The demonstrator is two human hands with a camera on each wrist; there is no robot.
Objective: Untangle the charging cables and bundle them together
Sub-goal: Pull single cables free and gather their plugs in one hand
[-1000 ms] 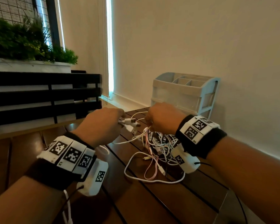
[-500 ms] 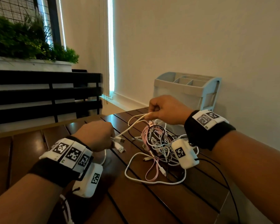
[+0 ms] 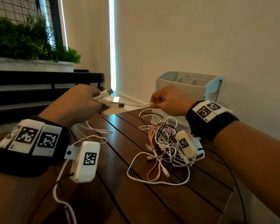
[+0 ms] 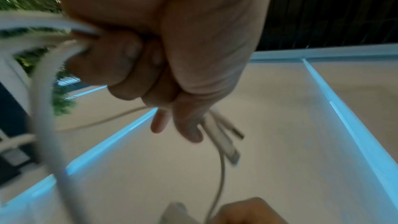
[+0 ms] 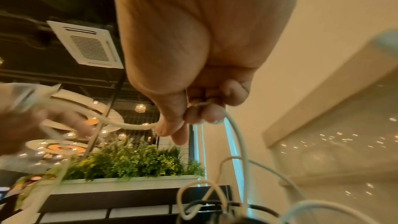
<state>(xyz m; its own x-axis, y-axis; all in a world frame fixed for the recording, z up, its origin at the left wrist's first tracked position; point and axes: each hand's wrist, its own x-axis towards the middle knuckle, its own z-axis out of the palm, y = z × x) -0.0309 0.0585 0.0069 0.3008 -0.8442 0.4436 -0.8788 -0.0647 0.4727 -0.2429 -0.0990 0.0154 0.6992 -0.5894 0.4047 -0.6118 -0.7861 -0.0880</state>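
while most of the cables (image 3: pixel 165 147) lie knotted on the wooden table (image 3: pixel 176 206), from the head we see our left hand (image 3: pixel 78 104) clutching a few white plug ends and our right hand (image 3: pixel 170 101) pinching one white cable (image 3: pixel 136 105) strung between them. left wrist: fingers (image 4: pixel 129 67) curled tight round cords, plugs (image 4: pixel 224 140) poking out. right wrist: thumb and fingertips (image 5: pixel 206 113) nip the cord. we judge it early — pile unsorted, bundling undone.

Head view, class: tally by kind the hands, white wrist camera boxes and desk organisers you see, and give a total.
Hands: 2, left hand and right hand
Wrist camera boxes: 2, left box and right box
Desk organiser: 1
Total: 5
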